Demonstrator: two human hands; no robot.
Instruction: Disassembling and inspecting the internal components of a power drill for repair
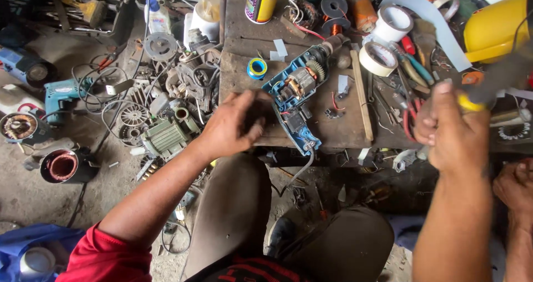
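Observation:
An opened blue power drill (294, 96) lies on the low wooden workbench (344, 132), its motor windings and gear exposed. My left hand (233, 126) rests at the bench's front edge beside the drill, fingers curled around a small dark part that is hard to make out. My right hand (452, 129) is raised over the bench's right side, closed on a blurred tool with a yellow and black handle (491, 90). Another person's hand (513, 185) shows at the right edge.
On the bench lie tape rolls (380, 57), a small blue tape roll (257, 68), a spray can (261, 1), pliers (413, 65), a wooden stick (362, 96) and a yellow casing (494, 26). On the floor at left lie motor parts (166, 135), another blue drill (61, 96) and a stator (62, 166).

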